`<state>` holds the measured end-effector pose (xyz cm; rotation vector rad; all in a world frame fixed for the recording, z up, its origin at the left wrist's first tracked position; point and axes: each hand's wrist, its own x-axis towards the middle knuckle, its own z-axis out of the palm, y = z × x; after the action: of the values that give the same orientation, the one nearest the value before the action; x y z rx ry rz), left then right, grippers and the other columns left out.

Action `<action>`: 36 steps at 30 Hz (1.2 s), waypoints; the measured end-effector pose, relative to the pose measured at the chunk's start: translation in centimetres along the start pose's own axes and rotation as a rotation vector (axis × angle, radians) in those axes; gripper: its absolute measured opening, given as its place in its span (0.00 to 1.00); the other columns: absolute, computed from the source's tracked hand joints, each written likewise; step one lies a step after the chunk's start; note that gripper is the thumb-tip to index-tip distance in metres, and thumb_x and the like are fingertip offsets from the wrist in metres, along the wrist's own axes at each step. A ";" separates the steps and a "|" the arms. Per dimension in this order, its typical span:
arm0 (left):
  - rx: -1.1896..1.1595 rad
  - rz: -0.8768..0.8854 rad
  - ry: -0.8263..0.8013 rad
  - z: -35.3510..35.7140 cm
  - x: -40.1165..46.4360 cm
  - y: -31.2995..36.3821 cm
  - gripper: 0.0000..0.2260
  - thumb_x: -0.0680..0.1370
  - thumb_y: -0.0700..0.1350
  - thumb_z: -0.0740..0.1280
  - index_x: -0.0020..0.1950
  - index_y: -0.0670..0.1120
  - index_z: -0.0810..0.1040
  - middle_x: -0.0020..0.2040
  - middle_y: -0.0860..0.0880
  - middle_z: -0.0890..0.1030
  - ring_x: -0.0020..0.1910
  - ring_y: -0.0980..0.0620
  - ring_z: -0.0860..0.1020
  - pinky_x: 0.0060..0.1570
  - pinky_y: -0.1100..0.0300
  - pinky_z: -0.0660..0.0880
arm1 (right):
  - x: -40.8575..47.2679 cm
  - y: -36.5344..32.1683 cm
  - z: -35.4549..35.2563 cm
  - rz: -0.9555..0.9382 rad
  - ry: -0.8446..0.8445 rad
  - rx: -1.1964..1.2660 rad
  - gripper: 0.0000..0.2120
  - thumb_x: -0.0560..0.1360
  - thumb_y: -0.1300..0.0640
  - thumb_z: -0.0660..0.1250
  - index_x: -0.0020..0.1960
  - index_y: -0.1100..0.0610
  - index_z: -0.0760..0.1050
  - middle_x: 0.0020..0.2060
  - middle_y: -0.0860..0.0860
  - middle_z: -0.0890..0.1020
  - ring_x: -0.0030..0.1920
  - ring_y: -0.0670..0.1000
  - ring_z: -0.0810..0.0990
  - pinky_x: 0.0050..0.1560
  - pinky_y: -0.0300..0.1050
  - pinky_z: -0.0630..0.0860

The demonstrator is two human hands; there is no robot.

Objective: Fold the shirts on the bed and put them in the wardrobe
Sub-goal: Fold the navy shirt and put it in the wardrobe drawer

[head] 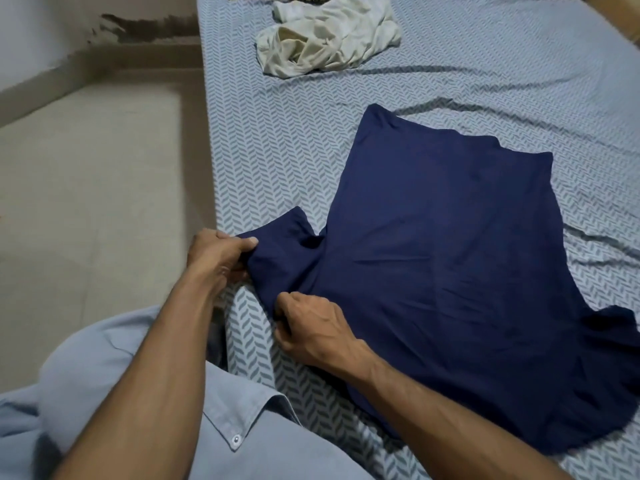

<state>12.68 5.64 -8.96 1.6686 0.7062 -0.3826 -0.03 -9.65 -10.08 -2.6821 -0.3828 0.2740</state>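
head view: both hands pinch a navy shirt (446,258) spread on the near bed (277,140), left hand (216,252) on its sleeve, right hand (311,329) at the shoulder; folding is starting, and the sleeve likely goes inward next.

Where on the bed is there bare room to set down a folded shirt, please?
Bare sheet lies between the white shirt and the navy shirt, and right of the white one. The near edge is crowded: both hands grip the navy shirt.
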 end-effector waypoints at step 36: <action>1.182 0.463 -0.306 11.6 -18.7 -8.8 0.12 0.72 0.37 0.64 0.53 0.46 0.69 0.55 0.42 0.80 0.56 0.39 0.78 0.48 0.51 0.73 | -10.7 21.9 -9.9 0.860 0.423 1.007 0.04 0.78 0.65 0.69 0.52 0.59 0.80 0.49 0.57 0.86 0.45 0.53 0.84 0.55 0.53 0.82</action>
<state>-5.62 -9.26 -6.96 2.6986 -0.2550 -0.7763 -2.79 -35.85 -9.14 -1.6662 0.8423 0.0787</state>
